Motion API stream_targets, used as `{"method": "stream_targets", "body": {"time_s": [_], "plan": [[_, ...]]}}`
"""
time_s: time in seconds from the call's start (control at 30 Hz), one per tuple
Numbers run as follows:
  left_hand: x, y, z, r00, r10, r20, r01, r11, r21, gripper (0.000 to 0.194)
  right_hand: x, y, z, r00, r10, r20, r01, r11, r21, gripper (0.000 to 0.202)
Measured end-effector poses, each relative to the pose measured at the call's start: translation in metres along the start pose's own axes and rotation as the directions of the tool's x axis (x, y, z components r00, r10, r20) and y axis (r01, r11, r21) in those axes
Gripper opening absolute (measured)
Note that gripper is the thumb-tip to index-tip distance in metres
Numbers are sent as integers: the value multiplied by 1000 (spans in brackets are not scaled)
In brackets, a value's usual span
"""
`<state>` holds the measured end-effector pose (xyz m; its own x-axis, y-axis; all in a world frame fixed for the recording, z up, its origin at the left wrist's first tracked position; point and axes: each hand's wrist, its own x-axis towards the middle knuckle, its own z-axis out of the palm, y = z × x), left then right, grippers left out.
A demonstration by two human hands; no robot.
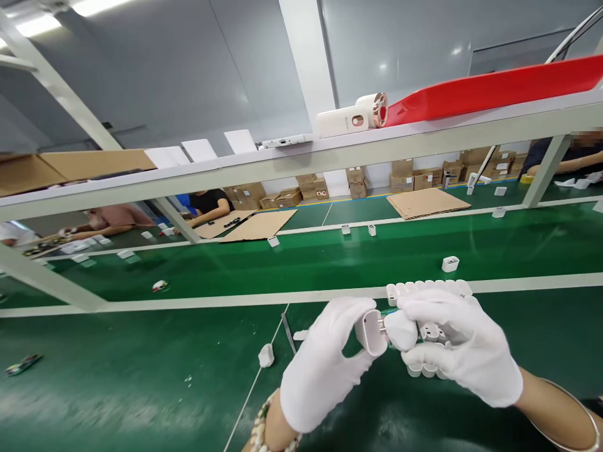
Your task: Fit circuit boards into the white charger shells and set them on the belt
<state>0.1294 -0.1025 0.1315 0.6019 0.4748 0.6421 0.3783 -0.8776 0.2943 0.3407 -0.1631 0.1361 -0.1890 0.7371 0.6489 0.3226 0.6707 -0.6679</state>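
My gloved left hand [325, 361] is closed around a hollow white plastic housing [375, 336], its open end turned to the right. My gloved right hand [464, 345] pinches a rounded white cap [400, 331] with metal pins that point at the housing. A bit of green circuit board shows behind the cap. Cap and housing are very close; whether they touch I cannot tell. Behind and below my right hand stand rows of white housings [428, 287], partly covered by it. Left of my left hand, a small white plastic piece [266, 356] lies on the green bench [155, 370].
A green conveyor belt [311, 257] runs beyond the bench, carrying a white housing [450, 264] and small parts. A shelf [264, 163] crosses above with a red tray [499, 88] and a white handheld device [343, 121]. A circuit board [22, 365] lies far left. Co-workers sit opposite.
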Motion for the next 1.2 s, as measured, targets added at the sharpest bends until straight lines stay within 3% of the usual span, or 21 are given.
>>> {"method": "stream_targets", "body": {"time_s": [0.13, 0.3, 0.43, 0.67, 0.8, 0.93, 1.0, 1.13, 1.2], "plan": [[0, 3, 0, 995, 96, -34, -95, 994, 48, 44, 8, -12, -1, 983, 20, 181, -9, 998, -63, 24], [-2, 5, 0, 988, 142, -60, -130, 978, 162, 41, 5, -7, 3, 973, -36, 229, 57, 995, -86, 22], [-3, 4, 1, 987, 157, -45, -146, 972, 186, 40, -1, 0, 8, 959, -12, 284, 60, 985, -160, 16], [-5, 3, 2, 987, 151, -47, -140, 974, 180, 38, 0, -7, 11, 944, 147, 295, -94, 978, -185, 19], [-3, 3, 3, 986, 159, -56, -147, 972, 184, 36, 1, -10, 10, 958, 75, 277, 25, 940, -339, 14], [-2, 2, 3, 988, 145, -46, -137, 979, 149, 34, 6, -11, 6, 973, -87, 214, 160, 922, -354, 21], [-2, 2, 4, 988, 149, -51, -142, 983, 119, 34, 7, -12, 5, 972, -48, 230, 121, 942, -314, 24], [-2, 1, 6, 986, 146, -75, -135, 983, 128, 38, 3, -14, 6, 965, 191, 180, -119, 930, -347, 29], [-3, 1, 7, 986, 147, -77, -138, 983, 119, 40, 0, -15, 5, 973, 173, 150, -94, 899, -428, 25]]}}
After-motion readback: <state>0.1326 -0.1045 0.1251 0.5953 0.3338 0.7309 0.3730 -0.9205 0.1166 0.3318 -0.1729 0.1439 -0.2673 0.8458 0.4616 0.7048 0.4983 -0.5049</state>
